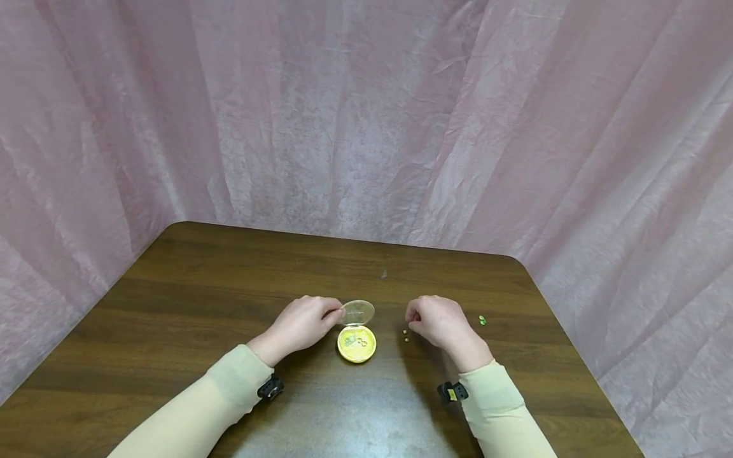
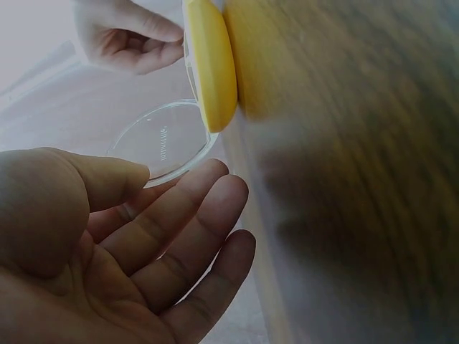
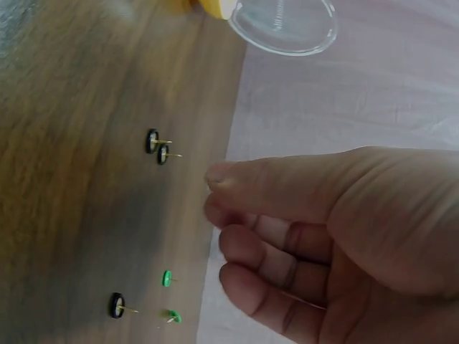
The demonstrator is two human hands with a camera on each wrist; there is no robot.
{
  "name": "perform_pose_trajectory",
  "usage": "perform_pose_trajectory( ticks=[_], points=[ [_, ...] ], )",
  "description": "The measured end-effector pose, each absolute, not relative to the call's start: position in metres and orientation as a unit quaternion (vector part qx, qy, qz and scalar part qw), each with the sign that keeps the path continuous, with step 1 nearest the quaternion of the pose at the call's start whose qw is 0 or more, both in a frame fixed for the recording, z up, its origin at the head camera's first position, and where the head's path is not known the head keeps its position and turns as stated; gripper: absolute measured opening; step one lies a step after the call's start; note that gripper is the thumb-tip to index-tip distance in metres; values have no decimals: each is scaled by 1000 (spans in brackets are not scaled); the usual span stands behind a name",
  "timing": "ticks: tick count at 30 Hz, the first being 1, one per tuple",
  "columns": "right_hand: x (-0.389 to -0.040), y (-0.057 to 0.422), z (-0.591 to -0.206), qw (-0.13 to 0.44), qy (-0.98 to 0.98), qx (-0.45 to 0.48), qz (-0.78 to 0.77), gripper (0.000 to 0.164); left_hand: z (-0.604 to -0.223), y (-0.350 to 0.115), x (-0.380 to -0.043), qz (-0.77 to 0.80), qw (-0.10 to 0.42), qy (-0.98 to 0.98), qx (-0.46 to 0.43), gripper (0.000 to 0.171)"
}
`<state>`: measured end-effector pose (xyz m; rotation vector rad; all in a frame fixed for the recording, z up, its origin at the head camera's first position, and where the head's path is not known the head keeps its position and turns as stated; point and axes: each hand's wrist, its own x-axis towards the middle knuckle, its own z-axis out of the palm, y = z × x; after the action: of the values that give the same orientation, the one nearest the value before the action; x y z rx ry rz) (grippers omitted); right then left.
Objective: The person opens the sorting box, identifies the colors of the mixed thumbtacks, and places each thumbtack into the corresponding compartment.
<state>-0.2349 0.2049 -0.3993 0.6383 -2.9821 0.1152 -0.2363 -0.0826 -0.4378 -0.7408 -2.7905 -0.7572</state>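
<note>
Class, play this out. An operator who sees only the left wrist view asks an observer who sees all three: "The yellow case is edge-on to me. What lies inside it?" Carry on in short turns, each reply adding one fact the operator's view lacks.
Observer: Small gold-coloured pieces lie inside the yellow case.
Operator: And on the table, around the right hand?
Observer: The right wrist view shows three small black-edged studs there.
Operator: Anything on that hand's other side, away from the case?
Observer: Yes, two small green studs lie to its right.
</note>
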Motion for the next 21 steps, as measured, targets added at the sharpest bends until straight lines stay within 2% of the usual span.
perform_pose_trajectory(
  ticks=[6,21],
  points=[
    [-236,204,-407,18,-979,202,22,10,-437,-83,-235,-253,78,-932,-248,17],
    [-237,202,-420,37,-978,206,3,20,-438,-83,-235,-255,84,-930,-251,17]
  ],
)
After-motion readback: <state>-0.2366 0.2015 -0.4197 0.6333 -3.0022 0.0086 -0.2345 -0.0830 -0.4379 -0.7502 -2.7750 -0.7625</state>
